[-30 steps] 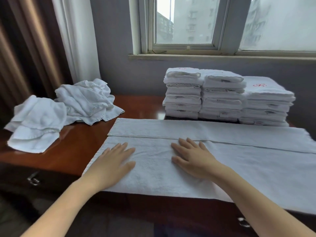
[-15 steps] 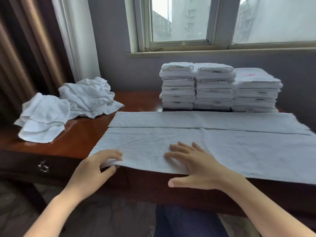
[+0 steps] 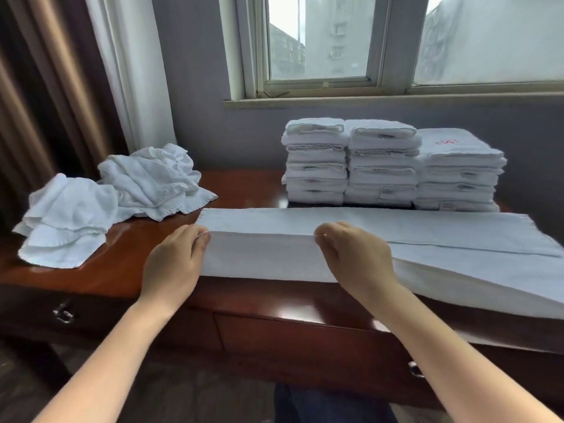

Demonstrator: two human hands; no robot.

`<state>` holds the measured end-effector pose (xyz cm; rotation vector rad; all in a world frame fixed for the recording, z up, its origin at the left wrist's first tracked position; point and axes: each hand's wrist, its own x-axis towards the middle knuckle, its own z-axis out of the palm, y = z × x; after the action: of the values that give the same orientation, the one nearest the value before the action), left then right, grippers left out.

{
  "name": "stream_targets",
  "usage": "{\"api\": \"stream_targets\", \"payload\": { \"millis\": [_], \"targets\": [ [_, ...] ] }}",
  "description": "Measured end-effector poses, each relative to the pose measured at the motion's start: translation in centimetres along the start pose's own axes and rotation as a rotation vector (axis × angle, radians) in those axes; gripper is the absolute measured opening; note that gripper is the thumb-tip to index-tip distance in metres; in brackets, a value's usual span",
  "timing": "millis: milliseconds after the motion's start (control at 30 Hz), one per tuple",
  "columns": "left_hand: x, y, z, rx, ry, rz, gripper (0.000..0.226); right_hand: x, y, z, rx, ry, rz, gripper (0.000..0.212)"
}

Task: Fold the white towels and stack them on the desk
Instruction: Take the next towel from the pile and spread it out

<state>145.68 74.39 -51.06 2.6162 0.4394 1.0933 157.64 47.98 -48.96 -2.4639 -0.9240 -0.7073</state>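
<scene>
A long white towel (image 3: 427, 239) lies spread across the brown wooden desk (image 3: 85, 276). Its near edge is lifted off the desk and stands up like a flap. My left hand (image 3: 177, 264) pinches that lifted edge at the towel's left corner. My right hand (image 3: 354, 257) pinches the same edge near the middle. Further right the near edge still rests on the desk. Three stacks of folded white towels (image 3: 387, 166) stand at the back under the window.
Two heaps of crumpled white towels (image 3: 103, 196) lie on the desk's left side. A curtain hangs at the left behind them. Drawers with metal handles (image 3: 62, 312) run along the desk's front. My knees show below the desk edge.
Both hands went from lying flat on the towel to its near edge, took hold of it and raised it up off the desk.
</scene>
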Motion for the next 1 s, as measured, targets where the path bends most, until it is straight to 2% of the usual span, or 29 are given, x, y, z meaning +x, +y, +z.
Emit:
{"api": "stream_targets", "payload": {
  "millis": [133, 433, 600, 633, 700, 767, 833, 900, 1000],
  "targets": [
    [3.4, -0.3, 1.5, 0.068, -0.006, 0.013, 0.019, 4.0, 1.6, 1.4, -0.034, 0.030, -0.026, 0.024],
    [10.9, -2.0, 5.9, 0.188, -0.060, 0.091, 0.020, 12.4, 5.9, 6.0, -0.132, -0.081, -0.161, 0.030],
    [13.0, -2.9, 8.9, 0.352, -0.182, 0.052, 0.024, 14.2, 7.5, 9.3, -0.088, -0.155, -0.129, 0.024],
    [13.1, -2.9, 9.5, 0.403, -0.200, 0.029, 0.031, 14.2, 7.7, 10.0, -0.056, -0.170, -0.113, 0.021],
    [12.9, -2.3, 10.9, 0.348, -0.187, 0.022, 0.051, 13.9, 7.9, 11.0, 0.013, -0.185, -0.089, 0.017],
    [12.5, -0.9, 11.9, 0.135, -0.263, 0.022, 0.050, 13.7, 8.2, 11.7, 0.054, -0.159, -0.076, 0.016],
    [11.8, 0.2, 13.0, -0.004, -0.440, -0.016, 0.041, 13.7, 8.4, 11.9, 0.064, -0.137, -0.080, 0.014],
    [11.4, 0.6, 13.7, 0.133, -0.615, -0.005, 0.050, 13.7, 8.4, 12.0, 0.068, -0.133, -0.078, 0.014],
    [11.4, 0.1, 13.6, 0.223, -0.677, -0.001, 0.056, 13.6, 8.1, 12.0, 0.068, -0.129, -0.066, 0.013]
  ]
}}
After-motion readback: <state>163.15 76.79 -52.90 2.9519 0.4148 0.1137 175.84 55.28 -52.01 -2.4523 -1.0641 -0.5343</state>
